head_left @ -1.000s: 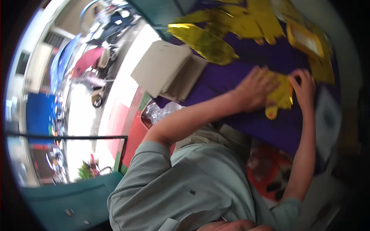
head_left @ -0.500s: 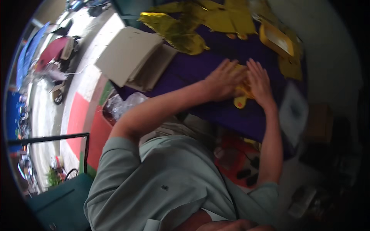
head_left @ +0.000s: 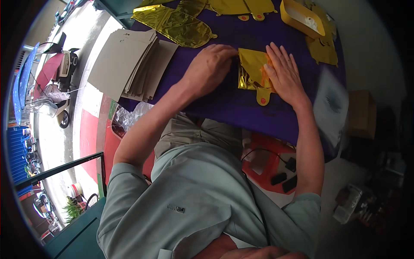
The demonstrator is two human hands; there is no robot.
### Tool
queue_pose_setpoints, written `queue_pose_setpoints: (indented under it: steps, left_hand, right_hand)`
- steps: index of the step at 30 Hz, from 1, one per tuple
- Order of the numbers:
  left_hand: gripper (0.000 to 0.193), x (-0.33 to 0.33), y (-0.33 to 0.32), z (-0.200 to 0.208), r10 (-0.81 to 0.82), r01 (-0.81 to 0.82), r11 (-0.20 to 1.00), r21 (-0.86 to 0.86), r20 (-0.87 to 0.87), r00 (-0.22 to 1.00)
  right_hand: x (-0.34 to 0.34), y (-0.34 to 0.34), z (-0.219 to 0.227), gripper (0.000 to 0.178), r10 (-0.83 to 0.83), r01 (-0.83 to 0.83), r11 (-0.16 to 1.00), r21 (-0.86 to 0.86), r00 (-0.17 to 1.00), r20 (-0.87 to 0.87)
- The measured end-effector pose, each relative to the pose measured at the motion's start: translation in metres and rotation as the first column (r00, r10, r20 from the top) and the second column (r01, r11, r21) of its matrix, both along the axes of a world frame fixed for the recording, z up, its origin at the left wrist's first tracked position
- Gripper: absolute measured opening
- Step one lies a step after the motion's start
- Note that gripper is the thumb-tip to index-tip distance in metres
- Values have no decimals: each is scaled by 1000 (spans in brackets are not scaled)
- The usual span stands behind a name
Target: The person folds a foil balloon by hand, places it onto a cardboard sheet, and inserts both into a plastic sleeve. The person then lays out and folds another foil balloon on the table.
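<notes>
A gold foil balloon (head_left: 252, 59), folded into a small flat packet, lies on the purple tablecloth (head_left: 254, 118). A rounded tab with a red dot (head_left: 262, 98) sticks out from its near edge. My right hand (head_left: 284, 77) is open and lies flat over the packet's right side, fingers stretched away from me. Just left of the packet is my left hand (head_left: 210, 67), its fingers bent together and their tips at the packet's far left corner. The underside of that hand is hidden, so I cannot make out what it pinches, if anything.
More gold foil balloons (head_left: 174, 28) lie along the far side. A yellow tray (head_left: 302, 19) stands at the far right, and a stack of grey cardboard sheets (head_left: 123, 60) at the left. Clear plastic (head_left: 131, 115) fills a red container beside the table. A translucent sheet (head_left: 331, 108) hangs at the right edge.
My left hand has moved left off the foil packet to its edge, and its fingers have bent. My right hand has stayed on the packet, now flat. The view has shifted slightly.
</notes>
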State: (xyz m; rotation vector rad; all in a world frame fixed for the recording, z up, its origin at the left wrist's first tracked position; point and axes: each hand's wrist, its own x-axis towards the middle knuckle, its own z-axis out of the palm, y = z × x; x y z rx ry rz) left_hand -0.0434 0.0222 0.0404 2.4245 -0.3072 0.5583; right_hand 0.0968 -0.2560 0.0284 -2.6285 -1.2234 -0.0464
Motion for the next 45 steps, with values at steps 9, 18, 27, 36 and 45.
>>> queue_pose_setpoints:
  steps: [9,18,27,36,45]
  left_hand:
    - [25,5,-13,-9,189,-196,972,132,67,980]
    - [29,4,-17,-14,139,-162,975,152,151,979]
    - [29,1,-1,-8,216,-217,963,162,22,976]
    - [27,0,-18,-17,201,-217,965,151,115,973]
    - [29,30,-1,-9,137,-136,972,192,9,991]
  right_hand:
    - [1,0,-5,68,6,-6,1000,8,1000,14]
    - [2,-1,-7,68,16,-16,1000,2,999,49]
    - [2,0,-10,68,30,-32,999,34,998,49]
    - [5,-1,-10,68,28,-31,999,42,997,68]
    - [10,-4,-14,67,34,-35,999,11,997,75]
